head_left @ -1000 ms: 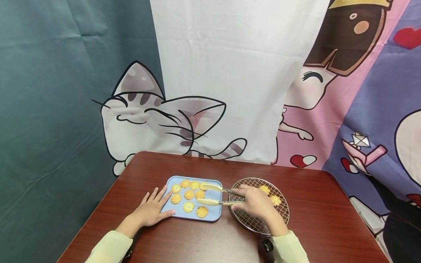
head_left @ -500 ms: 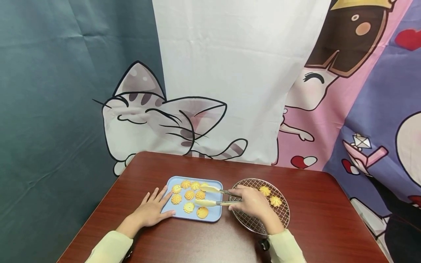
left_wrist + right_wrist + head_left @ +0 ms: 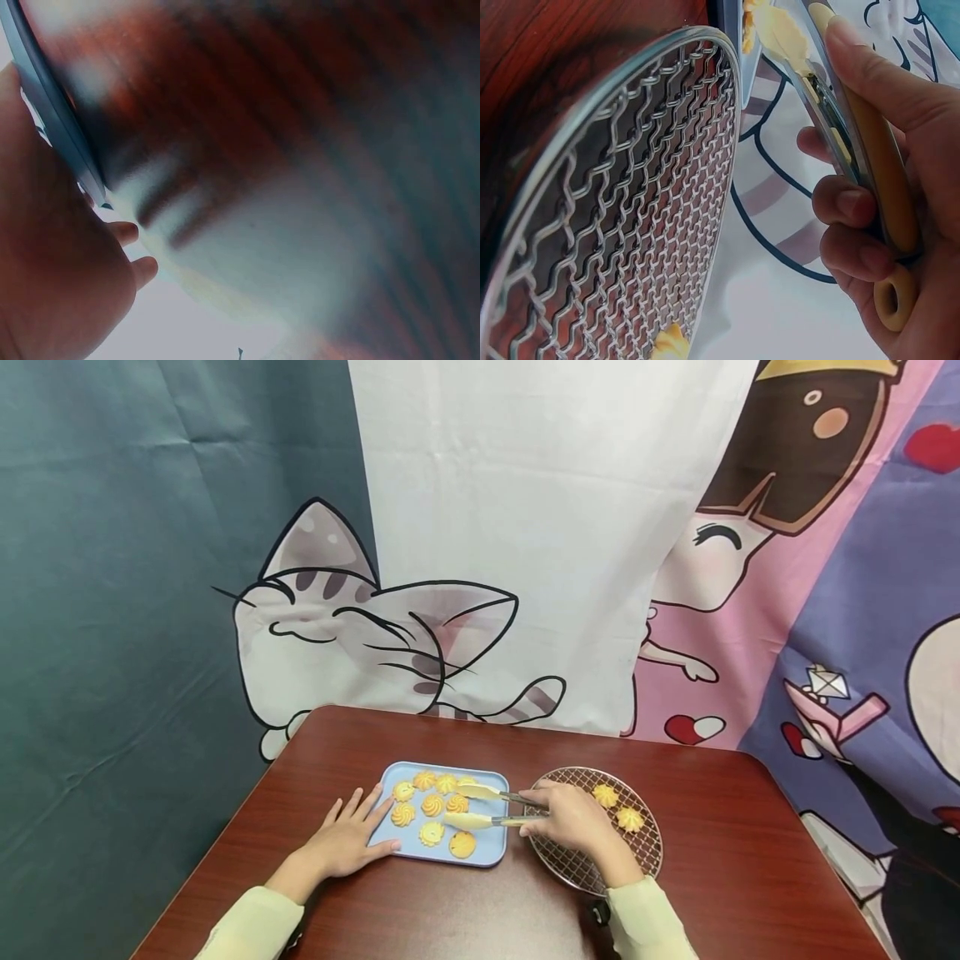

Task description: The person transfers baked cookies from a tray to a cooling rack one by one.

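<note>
From the head view, the right hand (image 3: 573, 818) grips tongs (image 3: 491, 807) whose tips straddle a cookie (image 3: 456, 803) on the blue tray (image 3: 487, 853); the left hand (image 3: 341, 839), fingers spread flat, rests at the tray's left edge. The left wrist view is blurred, showing only the tray's rim (image 3: 52, 112) beside the palm. In the right wrist view, curled fingers (image 3: 847, 206) clasp the tongs' handles beside the wire rack (image 3: 630, 225), the tips cut off.

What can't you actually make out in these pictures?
- Head view: whether the tongs already touch a cookie; too small to tell.
- Head view: part of the wire rack, hidden by the right hand.
- Left wrist view: the blue tray contents, cut off; the table is blurred.
</note>
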The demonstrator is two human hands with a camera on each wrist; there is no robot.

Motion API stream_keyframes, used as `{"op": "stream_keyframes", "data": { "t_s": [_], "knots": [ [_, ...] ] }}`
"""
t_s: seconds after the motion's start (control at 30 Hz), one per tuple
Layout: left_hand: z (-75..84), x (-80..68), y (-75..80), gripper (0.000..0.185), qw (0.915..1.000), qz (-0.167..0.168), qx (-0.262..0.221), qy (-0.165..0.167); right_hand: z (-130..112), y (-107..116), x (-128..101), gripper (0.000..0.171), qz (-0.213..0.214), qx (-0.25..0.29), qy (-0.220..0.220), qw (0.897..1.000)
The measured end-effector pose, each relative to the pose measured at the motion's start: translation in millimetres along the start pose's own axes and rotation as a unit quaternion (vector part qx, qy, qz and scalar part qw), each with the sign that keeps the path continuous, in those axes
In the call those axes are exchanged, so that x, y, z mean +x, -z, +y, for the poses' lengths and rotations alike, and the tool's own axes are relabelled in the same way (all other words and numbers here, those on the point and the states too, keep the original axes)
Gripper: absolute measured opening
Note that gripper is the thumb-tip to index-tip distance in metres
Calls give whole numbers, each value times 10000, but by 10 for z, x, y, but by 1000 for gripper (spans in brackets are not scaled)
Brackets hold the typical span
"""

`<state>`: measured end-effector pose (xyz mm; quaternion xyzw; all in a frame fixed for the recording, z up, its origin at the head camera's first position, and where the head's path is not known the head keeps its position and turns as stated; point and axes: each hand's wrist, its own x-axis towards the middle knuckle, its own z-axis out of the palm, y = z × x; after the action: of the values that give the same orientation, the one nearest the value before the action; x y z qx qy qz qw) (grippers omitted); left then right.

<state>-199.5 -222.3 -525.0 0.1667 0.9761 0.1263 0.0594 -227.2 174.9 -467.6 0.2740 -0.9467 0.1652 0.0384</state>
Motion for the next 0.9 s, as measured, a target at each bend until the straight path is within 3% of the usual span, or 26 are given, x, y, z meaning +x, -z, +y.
{"op": "stream_keyframes", "data": {
  "t_s": [0.5, 0.9],
  "knots": [
    [7, 7, 20, 87, 10000, -11, 40, 56, -13, 8, 70, 60, -231, -7, -275, 9994],
    [-12, 18, -7, 88, 10000, -47, 31, 78, -30, -23, 43, 54, -114, -5, -313, 9994]
  ]
}}
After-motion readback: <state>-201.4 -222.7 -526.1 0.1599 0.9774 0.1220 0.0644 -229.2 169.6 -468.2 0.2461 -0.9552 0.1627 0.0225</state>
